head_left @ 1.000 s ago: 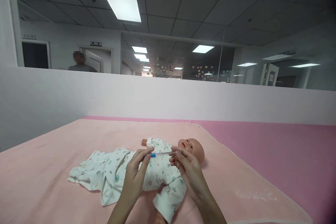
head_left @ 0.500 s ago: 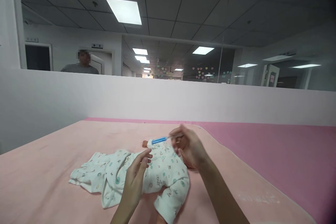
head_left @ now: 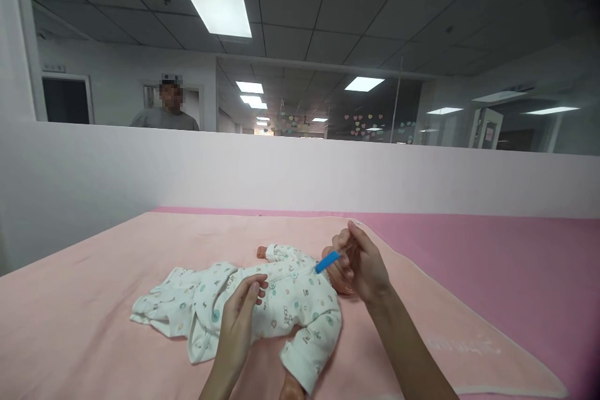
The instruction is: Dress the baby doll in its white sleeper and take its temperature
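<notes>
A baby doll [head_left: 300,300] in a white printed outfit lies on a pink blanket, its head to the right and partly hidden behind my right hand. My right hand [head_left: 363,262] is raised over the doll's head, fingers curled round a slim stick with a blue end [head_left: 327,261]. That blue end points down and left above the doll's upper chest; the fingers hide the rest, and its exact kind is unclear. Beside the doll's middle, my left hand [head_left: 241,309] is open, fingers loosely bent, holding nothing. Whether it touches the clothing I cannot tell.
The pink blanket [head_left: 107,275] covers the padded surface, with a darker pink mat [head_left: 492,256] at the right. A low white wall [head_left: 300,172] runs behind, topped by glass. Beyond the glass stands a person in a grey top [head_left: 166,120].
My right hand has moved slightly right, and the stick's blue end has swung from over the doll's far arm to near its neck. The person behind the glass has shifted right.
</notes>
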### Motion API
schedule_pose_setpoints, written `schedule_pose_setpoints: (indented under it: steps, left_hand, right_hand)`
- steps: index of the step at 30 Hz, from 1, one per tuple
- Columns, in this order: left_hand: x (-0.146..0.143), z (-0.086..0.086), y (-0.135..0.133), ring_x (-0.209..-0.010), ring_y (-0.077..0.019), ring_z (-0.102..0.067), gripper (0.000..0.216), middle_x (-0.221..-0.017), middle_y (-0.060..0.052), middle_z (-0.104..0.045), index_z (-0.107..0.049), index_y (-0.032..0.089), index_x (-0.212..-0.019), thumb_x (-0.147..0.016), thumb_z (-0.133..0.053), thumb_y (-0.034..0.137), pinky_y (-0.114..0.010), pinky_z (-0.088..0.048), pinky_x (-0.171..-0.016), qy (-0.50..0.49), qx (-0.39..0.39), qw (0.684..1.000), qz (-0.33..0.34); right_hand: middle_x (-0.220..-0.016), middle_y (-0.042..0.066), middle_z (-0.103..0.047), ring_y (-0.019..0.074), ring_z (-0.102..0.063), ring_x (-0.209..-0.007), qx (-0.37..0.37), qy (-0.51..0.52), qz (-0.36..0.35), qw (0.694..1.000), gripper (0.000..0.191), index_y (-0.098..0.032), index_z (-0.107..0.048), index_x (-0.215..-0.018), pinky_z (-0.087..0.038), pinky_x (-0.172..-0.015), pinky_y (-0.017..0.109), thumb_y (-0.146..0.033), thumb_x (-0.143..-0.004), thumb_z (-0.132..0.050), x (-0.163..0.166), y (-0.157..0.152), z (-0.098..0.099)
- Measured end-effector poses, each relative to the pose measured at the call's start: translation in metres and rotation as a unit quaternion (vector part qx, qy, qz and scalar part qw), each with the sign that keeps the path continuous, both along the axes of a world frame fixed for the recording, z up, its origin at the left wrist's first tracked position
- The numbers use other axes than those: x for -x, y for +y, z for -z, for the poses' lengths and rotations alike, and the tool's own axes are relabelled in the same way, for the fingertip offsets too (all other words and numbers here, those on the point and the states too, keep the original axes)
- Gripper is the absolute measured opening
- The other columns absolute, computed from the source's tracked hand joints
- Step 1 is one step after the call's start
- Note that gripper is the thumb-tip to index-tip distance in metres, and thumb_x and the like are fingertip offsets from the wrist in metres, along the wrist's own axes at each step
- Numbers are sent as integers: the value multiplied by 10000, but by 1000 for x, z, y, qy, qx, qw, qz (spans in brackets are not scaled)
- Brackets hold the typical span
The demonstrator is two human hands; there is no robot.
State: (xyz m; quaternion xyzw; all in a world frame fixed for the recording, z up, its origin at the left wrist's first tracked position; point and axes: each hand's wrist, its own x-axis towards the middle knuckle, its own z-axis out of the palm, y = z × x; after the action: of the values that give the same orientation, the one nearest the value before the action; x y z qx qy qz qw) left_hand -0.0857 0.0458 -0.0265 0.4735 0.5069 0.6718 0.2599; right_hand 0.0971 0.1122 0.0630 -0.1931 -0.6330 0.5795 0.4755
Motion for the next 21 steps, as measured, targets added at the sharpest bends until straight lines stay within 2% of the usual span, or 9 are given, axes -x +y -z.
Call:
schedule_pose_setpoints:
  steps: [2, 5, 8, 11, 14, 16, 18, 21]
  left_hand:
    - [1, 1, -1, -799, -166, -538, 374, -847, -51, -609, -603, 175, -908, -772, -442, 483, -266, -448, -718, 9, 1, 1000, -1]
    - [2, 2, -1, -789, -168, -541, 368, -814, -44, -611, -608, 178, -880, -765, -450, 490, -267, -443, -725, 26, 3, 1000, 0]
    - [2, 5, -1, -789, -165, -538, 352, -803, -37, -607, -604, 185, -866, -771, -447, 485, -262, -433, -735, 42, 16, 999, 16]
    - [2, 9, -1, -789, -159, -530, 340, -805, -33, -596, -593, 191, -879, -789, -426, 474, -261, -425, -736, 56, 24, 997, 44]
    - [1, 11, 0, -806, -165, -528, 345, -812, -38, -591, -586, 188, -882, -793, -417, 475, -267, -422, -743, 58, 29, 996, 60]
    - [-1, 12, 0, -814, -168, -526, 348, -814, -41, -588, -582, 186, -887, -791, -417, 477, -270, -419, -747, 56, 34, 996, 61]
    - [-2, 13, 1, -804, -167, -521, 352, -811, -40, -586, -581, 187, -894, -789, -415, 480, -272, -416, -747, 58, 40, 996, 62]
    - [-4, 14, 3, -782, -162, -515, 367, -823, -42, -588, -574, 189, -931, -793, -403, 483, -278, -416, -749, 56, 41, 995, 66]
  right_hand:
    - [-367, -36, -486, 80, -366, -287, 22, -13, -19, 999, 446, -172, -586, -570, -272, -318, 202, -483, -815, -381, 5, -1, 3]
    - [-353, -29, -508, 82, -412, -332, 3, -61, -7, 998, 460, -199, -547, -466, -319, -347, 194, -407, -829, -354, 8, -1, 10]
    - [-372, -30, -510, 83, -383, -308, -1, -11, 36, 999, 533, -173, -607, -541, -291, -317, 201, -505, -822, -298, 2, 0, 16]
    - [-363, -40, -470, 75, -318, -269, 1, 10, 56, 998, 558, -175, -600, -567, -240, -287, 200, -582, -797, -297, -2, 1, 22]
    - [-413, -31, -514, 67, -392, -323, -6, -28, 49, 998, 458, -174, -578, -511, -302, -326, 192, -520, -765, -420, 3, 2, 28]
    - [-429, -23, -535, 75, -415, -329, -4, -18, 58, 998, 400, -170, -589, -539, -305, -332, 197, -479, -763, -469, 6, 1, 31]
    - [-418, -25, -527, 88, -409, -308, -4, -5, 80, 997, 387, -177, -593, -597, -285, -318, 208, -483, -785, -448, 7, 0, 34]
    - [-447, -32, -535, 75, -425, -343, -51, -42, 141, 988, 438, -167, -613, -611, -336, -358, 209, -500, -796, -397, 9, -2, 40]
